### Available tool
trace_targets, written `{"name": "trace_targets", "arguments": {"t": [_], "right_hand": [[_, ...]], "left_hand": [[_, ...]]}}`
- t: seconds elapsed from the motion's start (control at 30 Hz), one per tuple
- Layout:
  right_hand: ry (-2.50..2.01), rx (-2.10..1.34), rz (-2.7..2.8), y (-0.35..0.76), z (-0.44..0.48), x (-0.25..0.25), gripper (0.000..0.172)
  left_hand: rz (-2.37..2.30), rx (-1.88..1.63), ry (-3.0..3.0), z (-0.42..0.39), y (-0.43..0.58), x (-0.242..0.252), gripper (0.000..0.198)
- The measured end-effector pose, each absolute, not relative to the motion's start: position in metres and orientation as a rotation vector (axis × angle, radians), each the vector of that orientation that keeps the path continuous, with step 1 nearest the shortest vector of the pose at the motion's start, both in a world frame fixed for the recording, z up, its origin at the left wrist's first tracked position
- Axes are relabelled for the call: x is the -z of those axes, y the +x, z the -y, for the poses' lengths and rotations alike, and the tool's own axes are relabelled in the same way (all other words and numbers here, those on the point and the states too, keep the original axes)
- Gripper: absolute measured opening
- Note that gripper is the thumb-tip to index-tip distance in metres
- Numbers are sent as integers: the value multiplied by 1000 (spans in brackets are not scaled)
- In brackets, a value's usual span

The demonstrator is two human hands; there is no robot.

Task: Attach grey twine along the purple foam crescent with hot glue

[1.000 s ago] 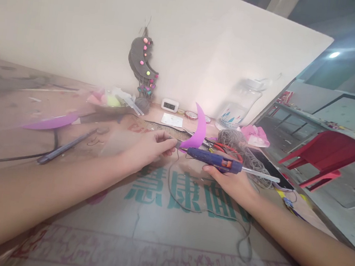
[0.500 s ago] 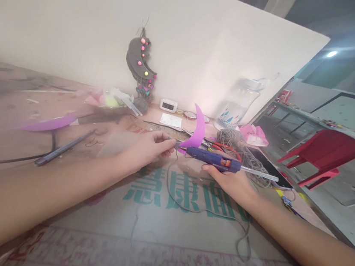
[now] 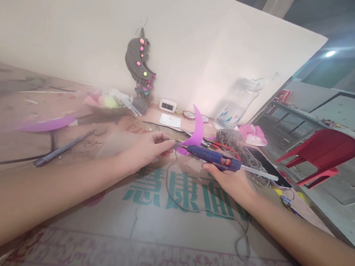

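Observation:
My right hand (image 3: pixel 228 180) grips a blue hot glue gun (image 3: pixel 215 157), lying sideways with its nozzle pointing left and a clear glue stick (image 3: pixel 261 173) jutting out of its back. My left hand (image 3: pixel 148 149) pinches the lower tip of a purple crescent-shaped foam piece (image 3: pixel 197 131), which stands upright right at the gun's nozzle. Both hands hover just above a cardboard sheet (image 3: pixel 167 218) printed with green characters. A thin dark string (image 3: pixel 175 202) loops across the cardboard below the hands.
A bundle of grey twine (image 3: pixel 233 140) and red-handled pliers (image 3: pixel 224 146) lie behind the gun. A finished dark crescent ornament (image 3: pixel 137 65) hangs on the wall above a small clock (image 3: pixel 168 105). A clear jar (image 3: pixel 237 108), a second purple crescent (image 3: pixel 47 123), a red chair (image 3: pixel 323 155).
Both hands, the foam crescent and the glue gun have kept their pose; only the view has shifted slightly.

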State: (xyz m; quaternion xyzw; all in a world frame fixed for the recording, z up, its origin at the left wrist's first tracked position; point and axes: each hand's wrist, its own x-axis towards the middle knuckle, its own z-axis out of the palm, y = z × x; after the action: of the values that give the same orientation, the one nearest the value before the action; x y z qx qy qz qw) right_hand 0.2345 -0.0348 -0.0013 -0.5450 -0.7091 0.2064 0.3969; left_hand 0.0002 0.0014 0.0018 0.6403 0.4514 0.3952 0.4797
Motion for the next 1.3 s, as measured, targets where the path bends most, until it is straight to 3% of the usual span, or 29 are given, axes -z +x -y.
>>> {"name": "trace_targets", "arguments": {"t": [1.13, 1.3], "right_hand": [[-1323, -485, 1786, 236, 36, -9, 19], [-1140, -455, 1640, 245, 29, -35, 40]], "left_hand": [[-1119, -976, 1643, 0, 0, 0, 26], [-1079, -966, 1611, -3, -2, 2, 27]]}}
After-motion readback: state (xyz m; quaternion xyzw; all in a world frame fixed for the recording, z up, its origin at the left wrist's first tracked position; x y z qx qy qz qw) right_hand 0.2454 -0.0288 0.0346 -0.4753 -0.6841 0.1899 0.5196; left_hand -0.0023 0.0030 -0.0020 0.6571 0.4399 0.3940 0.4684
